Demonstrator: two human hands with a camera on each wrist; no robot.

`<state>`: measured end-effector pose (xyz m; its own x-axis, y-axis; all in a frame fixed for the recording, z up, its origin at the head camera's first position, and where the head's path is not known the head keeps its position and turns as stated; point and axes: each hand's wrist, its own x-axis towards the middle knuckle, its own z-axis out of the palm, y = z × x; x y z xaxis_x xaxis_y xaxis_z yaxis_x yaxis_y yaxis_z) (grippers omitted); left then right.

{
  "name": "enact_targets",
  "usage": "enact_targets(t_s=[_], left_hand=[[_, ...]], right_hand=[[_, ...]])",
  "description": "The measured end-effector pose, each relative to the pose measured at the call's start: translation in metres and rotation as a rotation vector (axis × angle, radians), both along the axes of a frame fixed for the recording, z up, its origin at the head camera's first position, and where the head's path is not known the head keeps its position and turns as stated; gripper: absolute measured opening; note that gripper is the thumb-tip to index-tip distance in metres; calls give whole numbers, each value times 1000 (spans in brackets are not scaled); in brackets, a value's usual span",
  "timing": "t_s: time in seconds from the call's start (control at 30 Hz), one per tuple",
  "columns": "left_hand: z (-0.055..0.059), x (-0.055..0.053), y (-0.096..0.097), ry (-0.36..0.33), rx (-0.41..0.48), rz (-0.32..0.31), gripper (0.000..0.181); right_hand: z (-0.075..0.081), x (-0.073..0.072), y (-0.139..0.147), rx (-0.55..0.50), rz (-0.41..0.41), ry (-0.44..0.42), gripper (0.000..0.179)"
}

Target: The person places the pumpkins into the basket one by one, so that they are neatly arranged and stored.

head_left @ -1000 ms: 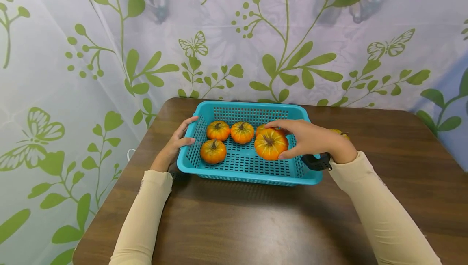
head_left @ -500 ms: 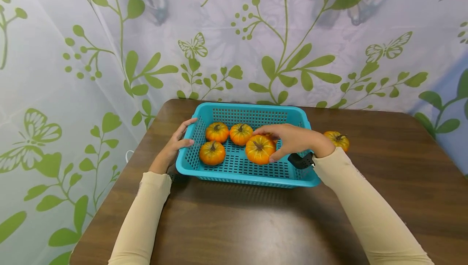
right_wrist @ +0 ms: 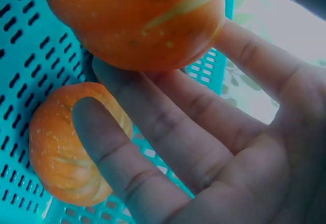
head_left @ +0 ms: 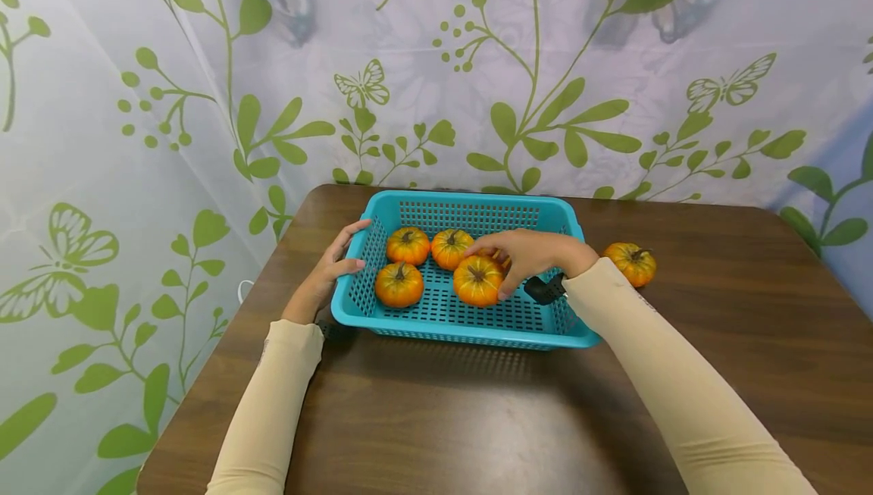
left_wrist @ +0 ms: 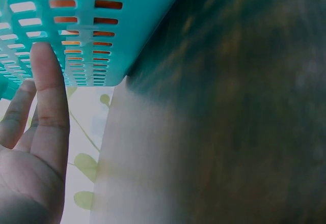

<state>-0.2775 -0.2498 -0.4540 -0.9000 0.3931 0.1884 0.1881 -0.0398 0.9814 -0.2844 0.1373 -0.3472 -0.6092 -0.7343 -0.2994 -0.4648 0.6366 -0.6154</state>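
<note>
In the head view my right hand (head_left: pixel 528 256) holds a small orange pumpkin (head_left: pixel 478 281) between thumb and fingers, low inside the turquoise basket (head_left: pixel 470 337). The right wrist view shows this held pumpkin (right_wrist: pixel 137 20) at the top, above another pumpkin (right_wrist: pixel 76 142) in the basket. At the basket's left end my left hand (head_left: pixel 329 271) grips the rim, its thumb over the edge. The left wrist view has fingers of that hand (left_wrist: pixel 48 112) against the slotted outer wall. Several pumpkins (head_left: pixel 398 284) sit in the basket's left half; one is mostly hidden behind my right hand.
The basket stands on a brown wooden table (head_left: pixel 436 419) near its far edge. One more pumpkin (head_left: pixel 630 264) lies on the table to the right of the basket. A white curtain (head_left: pixel 423 63) with green leaves hangs behind.
My right hand has carried the pumpkin leftward and down into the basket. The pumpkin on the table, mostly covered before, shows fully now. My left hand keeps its place.
</note>
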Motion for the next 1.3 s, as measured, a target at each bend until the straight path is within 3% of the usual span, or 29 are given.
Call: enact_targets(t_s=[0.43, 0.73, 1.03, 1.3], left_hand=[[3, -2, 2, -4, -7, -4, 83], [-1, -3, -1, -20, 17, -6, 80], [-1, -4, -1, -15, -6, 8, 82], [2, -2, 0, -8, -15, 3, 80]], right_hand=[[-13, -12, -23, 80, 21, -50, 82], [-20, -16, -35, 144, 26, -64, 82], [-29, -14, -42, 93, 49, -61, 82], [-35, -15, -43, 39, 14, -56, 76]])
